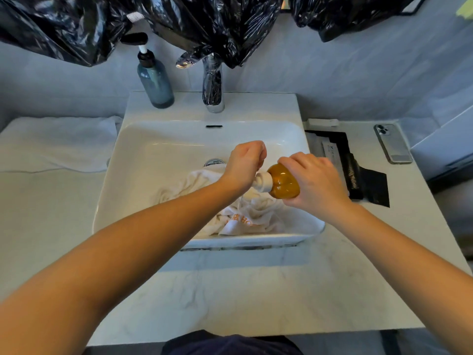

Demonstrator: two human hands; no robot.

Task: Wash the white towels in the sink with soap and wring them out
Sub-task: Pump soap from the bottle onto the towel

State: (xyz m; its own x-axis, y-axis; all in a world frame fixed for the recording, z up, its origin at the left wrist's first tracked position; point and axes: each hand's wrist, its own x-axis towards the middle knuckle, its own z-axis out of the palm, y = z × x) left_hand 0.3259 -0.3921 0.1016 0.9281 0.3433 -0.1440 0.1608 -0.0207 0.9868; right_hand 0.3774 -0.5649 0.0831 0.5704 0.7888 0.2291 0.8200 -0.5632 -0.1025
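Amber bottle [282, 181] was tipped sideways over the sink [153, 139], with the right hand [314, 180] clasped round its body and the left hand [244, 165] curled tight on the white pump [263, 181]. Towels [245, 211] lay crumpled in the basin right underneath, by the drain. A blue dispenser [154, 80] stood beside the tap [212, 83].

The rear and left of the white rectangular ceramic sink [112, 160] are left open. Its front right is filled by crumpled white towels [189, 183], with the left hand [245, 165] and right hand [314, 180] above them, closed around a round amber plastic bottle [284, 181]. The back ledge is blocked by a plastic-wrapped chrome tap [212, 88] and a blue-grey glass pump bottle [154, 80], overhung by crinkled black plastic bags [204, 21]. Bare pale marble counter [230, 290] is offered in front.
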